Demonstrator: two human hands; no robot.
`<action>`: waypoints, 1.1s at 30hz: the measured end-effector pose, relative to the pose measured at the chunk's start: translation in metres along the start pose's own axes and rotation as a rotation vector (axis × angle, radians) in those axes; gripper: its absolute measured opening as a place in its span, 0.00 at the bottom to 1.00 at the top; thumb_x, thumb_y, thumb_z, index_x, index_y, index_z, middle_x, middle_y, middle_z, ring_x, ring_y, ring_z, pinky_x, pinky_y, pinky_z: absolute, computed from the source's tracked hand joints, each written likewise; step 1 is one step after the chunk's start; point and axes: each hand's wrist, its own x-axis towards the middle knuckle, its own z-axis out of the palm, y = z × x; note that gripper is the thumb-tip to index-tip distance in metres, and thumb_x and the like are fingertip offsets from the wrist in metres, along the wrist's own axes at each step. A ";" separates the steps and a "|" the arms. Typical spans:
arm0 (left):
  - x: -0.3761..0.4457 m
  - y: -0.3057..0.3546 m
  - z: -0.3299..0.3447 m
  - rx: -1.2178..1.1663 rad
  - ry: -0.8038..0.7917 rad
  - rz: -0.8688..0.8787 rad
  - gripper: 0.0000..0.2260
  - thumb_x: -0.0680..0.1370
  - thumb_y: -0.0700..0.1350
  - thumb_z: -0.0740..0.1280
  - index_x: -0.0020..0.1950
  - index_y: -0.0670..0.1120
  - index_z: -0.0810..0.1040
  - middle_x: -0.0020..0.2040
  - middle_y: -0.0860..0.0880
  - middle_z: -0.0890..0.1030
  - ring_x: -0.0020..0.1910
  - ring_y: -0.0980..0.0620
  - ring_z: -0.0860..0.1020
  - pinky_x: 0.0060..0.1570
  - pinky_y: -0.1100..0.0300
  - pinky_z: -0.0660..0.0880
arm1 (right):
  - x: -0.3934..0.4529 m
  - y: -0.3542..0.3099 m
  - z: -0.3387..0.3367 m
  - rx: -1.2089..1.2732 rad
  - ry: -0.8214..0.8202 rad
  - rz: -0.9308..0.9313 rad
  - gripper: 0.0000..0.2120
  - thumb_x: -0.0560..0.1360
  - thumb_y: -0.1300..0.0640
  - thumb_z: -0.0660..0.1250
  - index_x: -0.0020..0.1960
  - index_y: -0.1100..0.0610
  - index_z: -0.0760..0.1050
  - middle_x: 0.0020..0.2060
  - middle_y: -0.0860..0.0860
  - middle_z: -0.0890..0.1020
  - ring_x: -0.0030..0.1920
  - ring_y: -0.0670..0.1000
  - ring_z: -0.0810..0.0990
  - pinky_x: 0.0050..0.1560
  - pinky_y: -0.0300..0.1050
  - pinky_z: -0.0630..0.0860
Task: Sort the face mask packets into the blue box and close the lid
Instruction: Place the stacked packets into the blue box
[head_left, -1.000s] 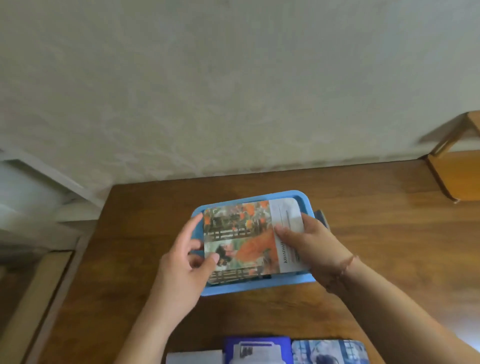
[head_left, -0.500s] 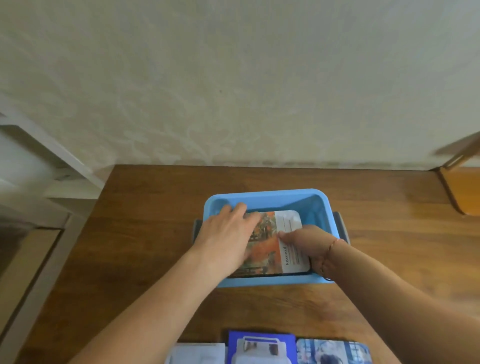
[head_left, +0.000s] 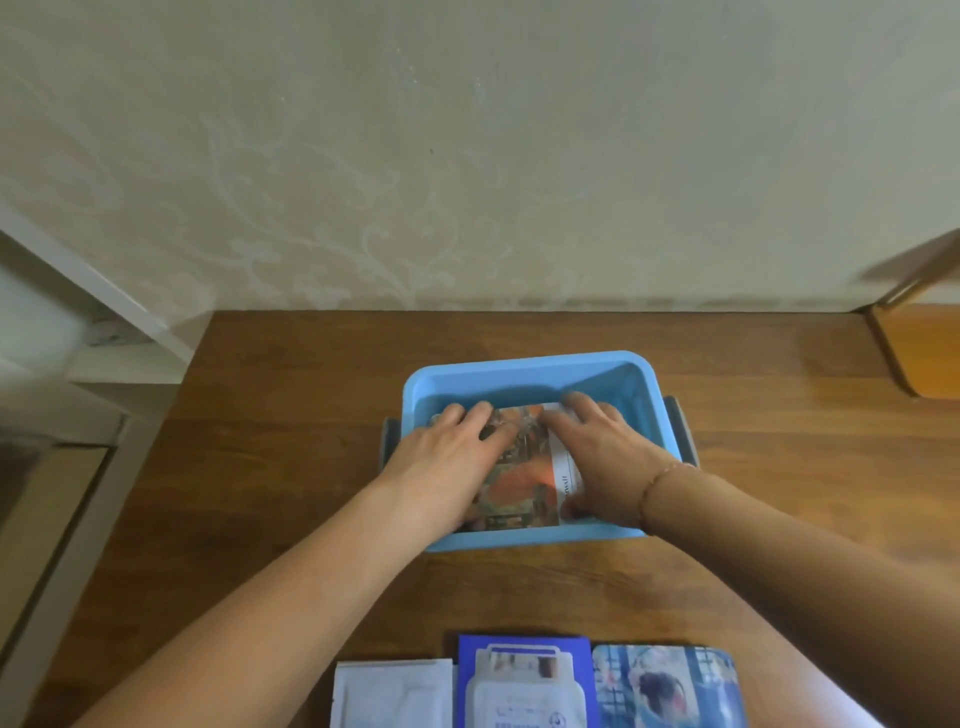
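Note:
An open blue box (head_left: 530, 368) stands on the wooden table, with dark grey latches on both short sides. An orange picture packet (head_left: 524, 475) lies flat inside it. My left hand (head_left: 447, 457) presses on the packet's left part with spread, straight fingers. My right hand (head_left: 602, 452) presses flat on the packet's white right strip, and a thin bracelet circles that wrist. Both hands hide much of the packet. No lid is in view.
Three more packets lie at the table's near edge: a white one (head_left: 395, 693), a dark blue one (head_left: 524, 680) and a pale blue illustrated one (head_left: 667, 686). A wall runs behind the table. A wooden chair (head_left: 919, 348) stands at the right.
The orange packet went from held above the box to lying inside it. Both hands now press flat on it, and the right hand's fingers have stretched further over the packet.

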 end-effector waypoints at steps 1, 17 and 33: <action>0.001 0.000 0.001 0.012 -0.002 -0.001 0.45 0.71 0.43 0.77 0.79 0.54 0.52 0.74 0.48 0.60 0.69 0.45 0.65 0.55 0.51 0.75 | 0.003 0.001 0.001 0.006 0.003 -0.001 0.48 0.66 0.47 0.78 0.77 0.50 0.53 0.73 0.53 0.56 0.72 0.57 0.60 0.72 0.50 0.64; -0.058 0.102 -0.002 -0.346 0.529 0.506 0.09 0.76 0.47 0.71 0.55 0.45 0.82 0.49 0.49 0.80 0.47 0.48 0.78 0.49 0.53 0.77 | -0.161 0.040 0.060 0.900 0.755 0.414 0.08 0.72 0.58 0.74 0.49 0.51 0.79 0.42 0.44 0.84 0.43 0.42 0.82 0.40 0.31 0.76; -0.063 0.176 0.104 -0.200 -0.016 0.633 0.25 0.70 0.56 0.70 0.64 0.53 0.69 0.63 0.50 0.70 0.60 0.48 0.66 0.53 0.50 0.76 | -0.211 0.027 0.194 0.880 0.081 0.921 0.26 0.59 0.29 0.59 0.48 0.44 0.76 0.45 0.44 0.80 0.56 0.52 0.76 0.56 0.48 0.73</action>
